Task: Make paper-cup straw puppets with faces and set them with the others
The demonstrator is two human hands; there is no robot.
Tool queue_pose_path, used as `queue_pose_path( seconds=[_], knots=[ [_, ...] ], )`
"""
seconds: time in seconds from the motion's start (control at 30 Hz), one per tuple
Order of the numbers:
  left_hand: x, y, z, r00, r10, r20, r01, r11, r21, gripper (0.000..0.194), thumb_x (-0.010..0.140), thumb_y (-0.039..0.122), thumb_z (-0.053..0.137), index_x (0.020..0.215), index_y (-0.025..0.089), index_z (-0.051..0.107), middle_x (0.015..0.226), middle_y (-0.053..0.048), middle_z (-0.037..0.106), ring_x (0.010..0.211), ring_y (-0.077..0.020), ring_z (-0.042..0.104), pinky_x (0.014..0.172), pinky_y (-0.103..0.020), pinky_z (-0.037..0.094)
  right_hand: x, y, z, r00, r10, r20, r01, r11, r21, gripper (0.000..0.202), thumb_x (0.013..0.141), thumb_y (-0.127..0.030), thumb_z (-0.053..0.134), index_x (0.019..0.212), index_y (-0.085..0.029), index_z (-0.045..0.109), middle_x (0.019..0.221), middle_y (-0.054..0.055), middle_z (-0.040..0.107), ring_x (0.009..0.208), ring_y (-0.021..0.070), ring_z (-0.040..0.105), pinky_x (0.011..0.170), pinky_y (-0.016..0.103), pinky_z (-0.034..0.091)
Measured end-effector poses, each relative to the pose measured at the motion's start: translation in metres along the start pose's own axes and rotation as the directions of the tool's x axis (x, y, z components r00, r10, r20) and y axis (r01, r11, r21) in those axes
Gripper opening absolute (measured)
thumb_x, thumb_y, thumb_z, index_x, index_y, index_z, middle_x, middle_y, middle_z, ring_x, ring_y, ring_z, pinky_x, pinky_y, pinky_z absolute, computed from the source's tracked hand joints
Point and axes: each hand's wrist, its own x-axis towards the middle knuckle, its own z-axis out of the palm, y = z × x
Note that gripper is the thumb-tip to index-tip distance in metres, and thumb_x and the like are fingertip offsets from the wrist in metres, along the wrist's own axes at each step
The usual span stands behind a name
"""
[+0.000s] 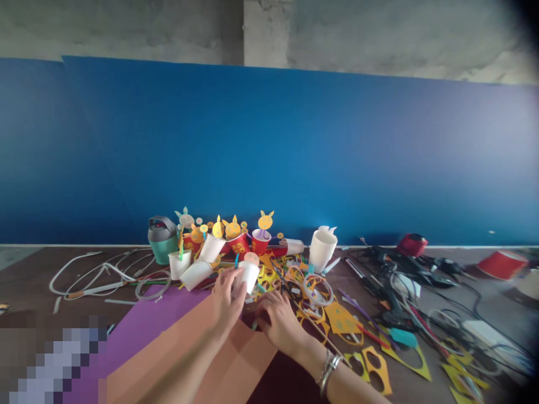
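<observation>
White cup (249,276), held in left grip (228,298)

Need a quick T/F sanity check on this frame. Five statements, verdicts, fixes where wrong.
1. The left hand holds a white cup. True.
2. A bracelet circles the left wrist. False: the silver bracelet is on the wrist of the right hand.
3. A purple sheet shows to the left of an orange-tan sheet. True.
4. The panel behind the table is yellow. False: the panel is blue.
5. The green container with a grey top stands at the far right of the table. False: the green container stands on the left side, left of the cups.
</observation>
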Motion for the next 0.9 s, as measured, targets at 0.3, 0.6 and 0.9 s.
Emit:
queue_pose_path(
  seconds=[0.3,0.6,0.9],
  knots=[
    [-0.007,0.011,-0.003,0.972,0.214,0.096,-0.229,0.954,0.193,0.021,0.085,0.022,0.052,0.099,0.028,0.067,0.114,-0.006,0.065,0.11,-0.0285,0.053,0.094,-0.045,0.038,0.015,0.009,-0.018,0.975,0.164,-0.153,-0.083,0.897,0.435,0.011,0.076,-0.013,0.055,0.071,-0.017,0.064,0.07,0.002,0.065,0.069,0.0172,0.06,0.066,0.026,0.045],
    [-0.014,0.029,-0.003,0.911,0.288,0.295,-0.319,0.946,0.063,0.027,0.084,0.02,0.052,0.109,0.022,0.062,0.093,-0.007,0.071,0.09,-0.025,0.063,0.088,-0.043,0.039,0.012,0.009,-0.025,0.969,-0.017,-0.246,0.054,0.988,0.146,0.019,0.079,-0.007,0.054,0.086,-0.021,0.065,0.085,0.002,0.068,0.086,0.0197,0.058,0.085,0.033,0.036],
    [-0.016,0.029,0.004,0.924,0.317,0.214,-0.333,0.942,0.042,0.014,0.089,0.017,0.052,0.086,0.022,0.065,0.074,0.0,0.069,0.077,-0.0186,0.061,0.077,-0.035,0.035,0.013,0.006,-0.041,0.957,-0.041,-0.287,0.032,0.999,-0.036,0.018,0.084,-0.011,0.049,0.095,-0.021,0.06,0.086,0.002,0.067,0.087,0.019,0.057,0.082,0.032,0.033]
  ],
)
